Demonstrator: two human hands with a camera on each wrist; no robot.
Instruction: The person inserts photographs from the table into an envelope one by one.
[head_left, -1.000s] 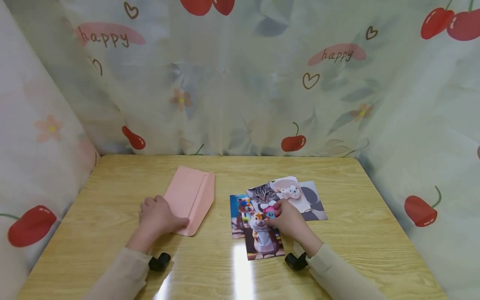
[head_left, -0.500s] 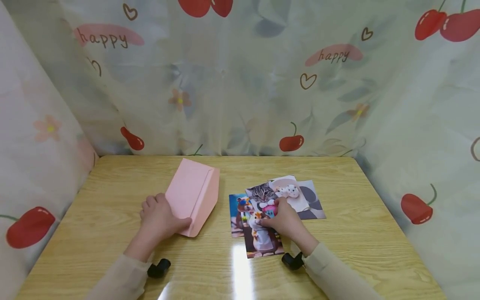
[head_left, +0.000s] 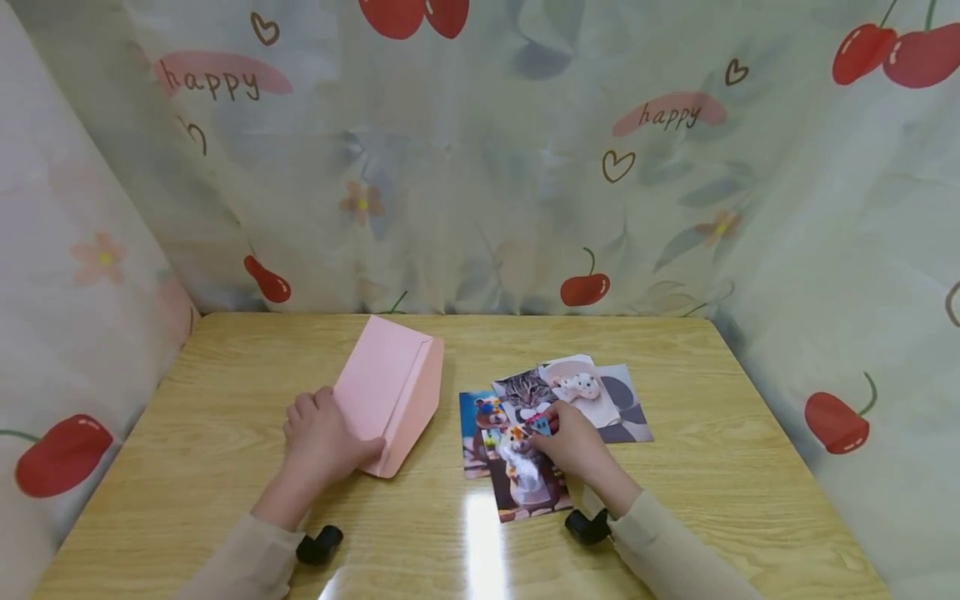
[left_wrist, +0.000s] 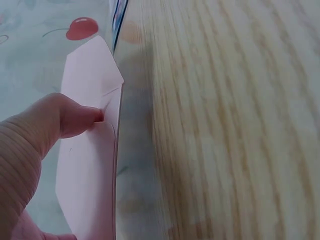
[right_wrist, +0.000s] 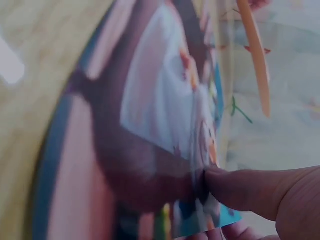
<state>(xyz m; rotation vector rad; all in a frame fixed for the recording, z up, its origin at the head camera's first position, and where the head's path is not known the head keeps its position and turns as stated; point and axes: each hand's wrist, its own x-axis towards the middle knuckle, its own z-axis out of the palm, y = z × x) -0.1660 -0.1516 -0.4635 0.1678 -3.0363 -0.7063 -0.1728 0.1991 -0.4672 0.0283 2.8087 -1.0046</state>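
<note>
In the head view my left hand [head_left: 324, 440] grips the pink envelope [head_left: 381, 375] by its near left part, the thumb on its face and the flap side toward the right. The left wrist view shows the thumb pressing the envelope [left_wrist: 85, 175] near the flap fold. My right hand [head_left: 579, 446] pinches the hamster picture card [head_left: 528, 487] at its upper right edge. In the right wrist view the thumb lies on the face of that card [right_wrist: 150, 165], with fingertips behind its edge. The cat card [head_left: 523, 388] lies partly under the right hand.
Another hamster card [head_left: 472, 433] lies left of the held one. A white card with a spotted figure [head_left: 581, 385] and a grey patterned card [head_left: 633, 408] overlap at the right. The wooden table [head_left: 247, 367] is bordered by patterned curtains [head_left: 450, 233].
The envelope has risen and tilted slightly in my left hand, moving a little to the right. My right hand keeps its pinch on the hamster card, which has shifted only slightly.
</note>
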